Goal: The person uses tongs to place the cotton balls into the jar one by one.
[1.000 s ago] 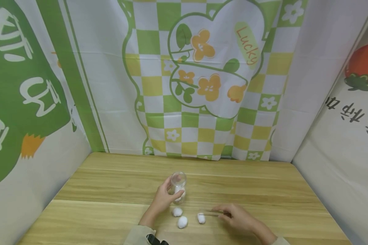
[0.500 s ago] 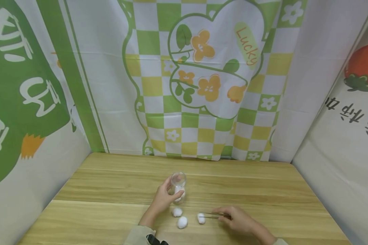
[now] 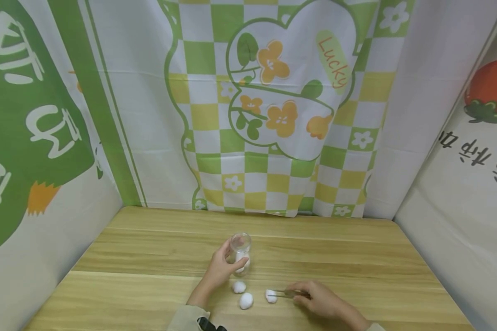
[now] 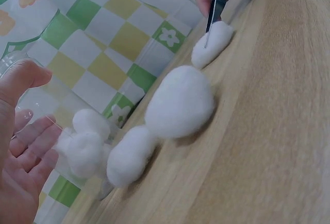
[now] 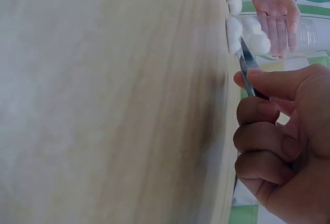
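Note:
My left hand (image 3: 222, 265) grips a clear glass jar (image 3: 241, 243) that stands upright on the table, its mouth uncovered. White cotton balls (image 4: 85, 147) lie in the bottom of the jar. My right hand (image 3: 320, 299) pinches metal tweezers (image 3: 290, 293) between thumb and fingers. Their tips lie at the rightmost cotton ball (image 3: 270, 296), one prong along its top in the left wrist view. Two more cotton balls rest on the wood in front of the jar, a larger one (image 3: 246, 301) and one nearer the glass (image 3: 239, 287).
The wooden table (image 3: 149, 243) reaches back to a green and yellow checked curtain (image 3: 257, 184). Printed cloth hangs on the left side (image 3: 99, 207) and on the right side (image 3: 451, 207). A dark band (image 3: 207, 323) sits at the left wrist.
The tweezers' prongs have come closer together at the rightmost cotton ball, and the right hand has shifted slightly toward me and to the left. The left hand and the jar stay put.

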Available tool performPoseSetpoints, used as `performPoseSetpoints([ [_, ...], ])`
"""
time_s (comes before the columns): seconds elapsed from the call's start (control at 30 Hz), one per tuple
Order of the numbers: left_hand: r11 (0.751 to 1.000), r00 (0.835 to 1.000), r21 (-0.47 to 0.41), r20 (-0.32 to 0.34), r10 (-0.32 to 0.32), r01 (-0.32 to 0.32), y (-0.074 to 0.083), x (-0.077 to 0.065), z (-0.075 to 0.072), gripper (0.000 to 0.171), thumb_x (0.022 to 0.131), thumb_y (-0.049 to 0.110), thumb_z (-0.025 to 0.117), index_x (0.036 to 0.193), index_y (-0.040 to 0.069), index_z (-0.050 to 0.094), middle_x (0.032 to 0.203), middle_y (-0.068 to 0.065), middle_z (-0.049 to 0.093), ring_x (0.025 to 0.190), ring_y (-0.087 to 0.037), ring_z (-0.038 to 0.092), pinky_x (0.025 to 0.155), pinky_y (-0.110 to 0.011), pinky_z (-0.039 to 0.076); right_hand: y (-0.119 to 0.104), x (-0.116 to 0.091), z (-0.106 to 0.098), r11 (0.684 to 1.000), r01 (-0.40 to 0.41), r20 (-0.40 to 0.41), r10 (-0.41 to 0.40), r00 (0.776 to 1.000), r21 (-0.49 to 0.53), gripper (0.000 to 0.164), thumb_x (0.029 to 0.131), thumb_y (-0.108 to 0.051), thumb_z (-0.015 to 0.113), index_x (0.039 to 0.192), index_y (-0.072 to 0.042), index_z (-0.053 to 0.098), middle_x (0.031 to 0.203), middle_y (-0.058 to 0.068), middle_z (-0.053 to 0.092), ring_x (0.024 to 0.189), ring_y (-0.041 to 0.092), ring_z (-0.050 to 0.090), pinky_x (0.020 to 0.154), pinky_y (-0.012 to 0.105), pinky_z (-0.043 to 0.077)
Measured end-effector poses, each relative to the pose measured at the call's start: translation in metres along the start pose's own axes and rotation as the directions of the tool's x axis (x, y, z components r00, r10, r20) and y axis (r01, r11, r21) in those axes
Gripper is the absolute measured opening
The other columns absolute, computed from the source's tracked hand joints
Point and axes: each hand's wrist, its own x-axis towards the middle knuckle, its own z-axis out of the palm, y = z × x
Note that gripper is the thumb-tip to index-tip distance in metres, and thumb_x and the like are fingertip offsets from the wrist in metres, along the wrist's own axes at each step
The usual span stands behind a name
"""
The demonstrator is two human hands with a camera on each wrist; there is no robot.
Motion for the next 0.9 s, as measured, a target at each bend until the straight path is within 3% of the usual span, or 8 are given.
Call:
performPoseSetpoints([
  [0.13, 1.000, 1.000, -0.006, 0.001, 0.004, -0.004, -0.0008, 0.0004, 0.0000, 0.073, 0.085, 0.020, 0.073, 0.145, 0.001, 0.037, 0.144, -0.024, 0.049, 0.136, -0.044, 0.043, 0.115, -0.059, 0.036, -0.0004, 0.0009, 0.0005, 1.000, -0.009, -0.003, 0.009, 1.000, -0.016, 0.032, 0.095, -0.026, 0.059, 0.123, -0.013, 0.065, 0.127, 0.010, 0.067, 0.105, 0.012, 0.064, 0.084, 0.035, 0.059],
  [0.4, 1.000, 1.000, -0.008, 0.000, 0.009, -0.009, -0.0007, 0.0005, 0.0001, 0.073, 0.085, 0.020, 0.073, 0.145, 0.000, 0.037, 0.144, -0.024, 0.050, 0.136, -0.043, 0.044, 0.115, -0.058, 0.036, 0.0006, 0.0034, 0.0025, 0.998, -0.005, -0.035, 0.002, 0.999, -0.061, 0.030, 0.095, -0.027, 0.058, 0.121, -0.015, 0.067, 0.124, 0.007, 0.069, 0.114, 0.027, 0.065, 0.090, 0.042, 0.058],
  [0.57, 1.000, 1.000, -0.003, -0.003, 0.011, -0.011, -0.0011, 0.0008, 0.0002, 0.073, 0.085, 0.020, 0.073, 0.145, 0.000, 0.037, 0.144, -0.023, 0.049, 0.136, -0.042, 0.044, 0.115, -0.057, 0.037, -0.0004, 0.0040, 0.0022, 0.998, -0.005, -0.064, 0.000, 0.998, -0.068, 0.029, 0.095, -0.026, 0.059, 0.120, -0.014, 0.068, 0.122, 0.007, 0.070, 0.110, 0.025, 0.067, 0.088, 0.038, 0.059],
  [0.9, 1.000, 1.000, 0.002, -0.002, 0.015, -0.015, -0.0011, 0.0009, 0.0002, 0.074, 0.085, 0.020, 0.073, 0.145, 0.000, 0.036, 0.144, -0.024, 0.049, 0.137, -0.043, 0.044, 0.115, -0.057, 0.036, -0.0054, 0.0069, -0.0006, 0.997, 0.002, -0.077, -0.008, 0.997, -0.075, 0.027, 0.095, -0.023, 0.059, 0.119, -0.016, 0.068, 0.121, 0.003, 0.071, 0.116, 0.028, 0.065, 0.093, 0.040, 0.058],
])
